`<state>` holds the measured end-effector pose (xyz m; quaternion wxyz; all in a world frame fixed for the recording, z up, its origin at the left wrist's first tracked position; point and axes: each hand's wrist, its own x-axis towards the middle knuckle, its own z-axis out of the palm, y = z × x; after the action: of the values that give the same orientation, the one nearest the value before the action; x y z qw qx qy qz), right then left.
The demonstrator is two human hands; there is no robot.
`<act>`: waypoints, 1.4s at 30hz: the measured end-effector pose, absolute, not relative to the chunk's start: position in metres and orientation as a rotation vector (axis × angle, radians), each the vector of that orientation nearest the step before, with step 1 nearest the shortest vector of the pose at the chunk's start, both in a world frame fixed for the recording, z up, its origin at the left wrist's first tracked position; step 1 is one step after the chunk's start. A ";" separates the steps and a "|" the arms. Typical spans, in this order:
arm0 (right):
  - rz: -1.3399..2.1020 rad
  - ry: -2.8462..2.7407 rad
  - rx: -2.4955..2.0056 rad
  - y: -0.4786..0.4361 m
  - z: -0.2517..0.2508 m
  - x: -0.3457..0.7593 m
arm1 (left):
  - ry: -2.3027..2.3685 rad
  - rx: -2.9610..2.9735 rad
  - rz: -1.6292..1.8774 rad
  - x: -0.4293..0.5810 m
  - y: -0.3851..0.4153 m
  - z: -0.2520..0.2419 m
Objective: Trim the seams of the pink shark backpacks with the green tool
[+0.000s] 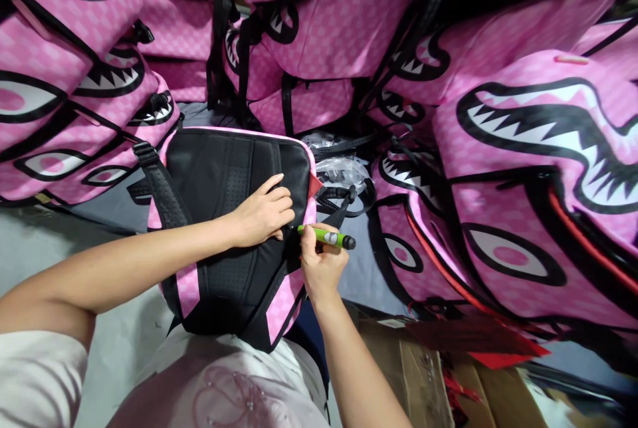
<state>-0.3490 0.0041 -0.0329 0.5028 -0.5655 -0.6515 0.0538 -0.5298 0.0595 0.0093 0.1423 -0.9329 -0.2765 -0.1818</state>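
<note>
A black-backed backpack [199,162] with pink checkered trim lies in front of me, its straps toward the camera. My left hand [264,212] rests on its black back panel, fingers spread a little, holding nothing. Beside it, at the bag's right edge, my right hand [323,265] is closed around a green marker [331,238]. The marker's dark end points right and its other end meets the black fabric near my left fingertips. A small red tag [314,185] sits on the bag's right edge.
Pink backpacks [329,29] with shark-mouth and eye prints are piled behind and on both sides. Clear plastic wrap [341,172] and black straps lie right of the bag. Cardboard boxes [419,375] stand at the lower right, near a red sheet [508,356].
</note>
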 end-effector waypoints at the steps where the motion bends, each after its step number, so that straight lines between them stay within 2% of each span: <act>1: 0.143 -1.585 -1.359 0.004 -0.033 -0.349 | -0.795 -2.691 -0.529 -0.530 0.059 0.009; 12: 0.267 -1.583 -1.416 0.005 -0.031 -0.347 | -0.812 -2.706 -0.530 -0.530 0.058 0.011; 42: 0.325 -1.609 -1.362 0.004 -0.033 -0.345 | -0.880 -2.734 -0.452 -0.530 0.057 0.014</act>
<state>-0.3445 0.0042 -0.0326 0.4831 -0.5591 -0.6604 0.1335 -0.5298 0.0570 0.0135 0.1168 -0.9339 -0.3006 -0.1545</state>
